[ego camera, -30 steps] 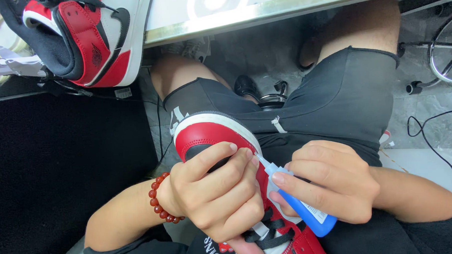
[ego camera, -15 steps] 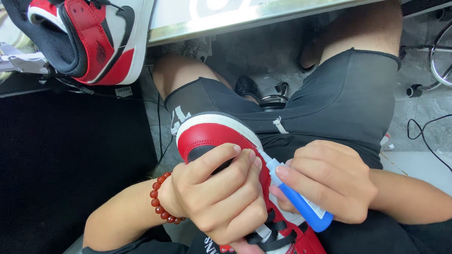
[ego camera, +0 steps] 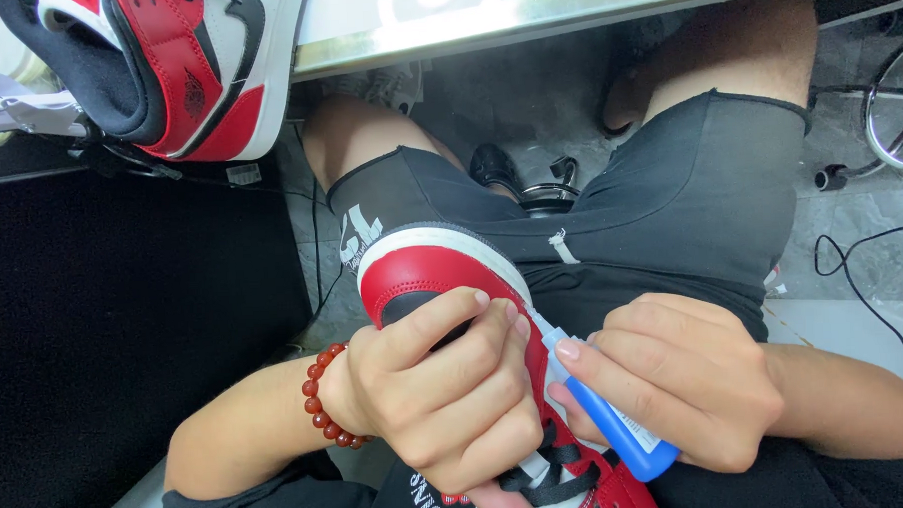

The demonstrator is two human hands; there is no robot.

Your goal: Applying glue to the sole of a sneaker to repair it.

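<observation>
The right hand (ego camera: 691,381) pinches a small blue-and-white glue tube (ego camera: 602,414) between thumb and fingers, its pale nozzle tip pressed against the side of a red, white and black sneaker (ego camera: 427,275), right where the white sole edge meets the red upper. The left hand (ego camera: 441,390) is wrapped over the top of that sneaker, fingers curled and pressed together around it, holding it steady on the person's lap. A bracelet of dark red beads (ego camera: 322,404) circles the left wrist. Black laces (ego camera: 539,471) show just below the left hand.

The work in hand appears to be running glue along the seam between sole and upper. The next move likely calls for a gentle, even squeeze while the nozzle tracks the seam, with the left hand keeping the shoe from rolling.

Further out, the person sits in black shorts (ego camera: 670,206). A matching second sneaker (ego camera: 180,73) hangs at the upper left, beside the pale edge of a table (ego camera: 563,5). A grey floor (ego camera: 852,250) with a black cable lies at right.
</observation>
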